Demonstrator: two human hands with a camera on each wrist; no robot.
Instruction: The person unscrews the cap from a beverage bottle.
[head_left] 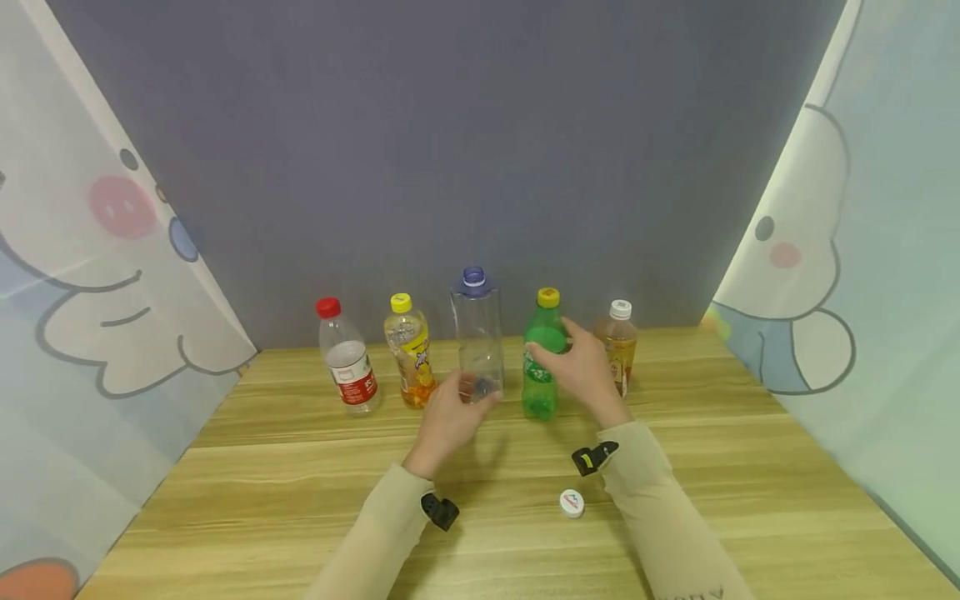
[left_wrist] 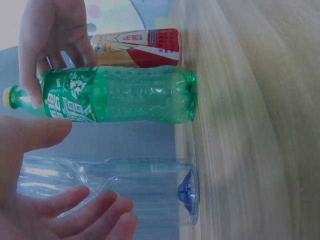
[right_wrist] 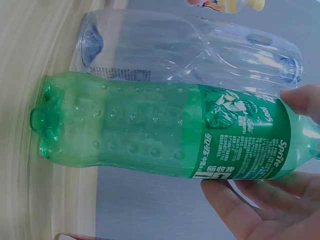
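My right hand (head_left: 583,367) holds a green Sprite bottle (right_wrist: 145,125) by its upper part, thumb on one side and fingers on the other. The bottle has a yellow cap and stands upright on the table. Left of it stands a tall clear bottle (head_left: 480,333) with a blue neck and no cap. Close in front of that bottle's lower part, my left hand (head_left: 453,412) is held with thumb and fingers spread apart. In the left wrist view these fingers (left_wrist: 95,215) overlap the clear bottle, with nothing gripped.
A red-capped bottle (head_left: 348,367) and a yellow-capped bottle (head_left: 411,354) stand to the left. Behind my right hand is a white-capped bottle (head_left: 619,337). A loose white cap (head_left: 572,503) lies on the wooden table (head_left: 262,508) near the right forearm. A grey wall (head_left: 465,150) rises behind the bottles.
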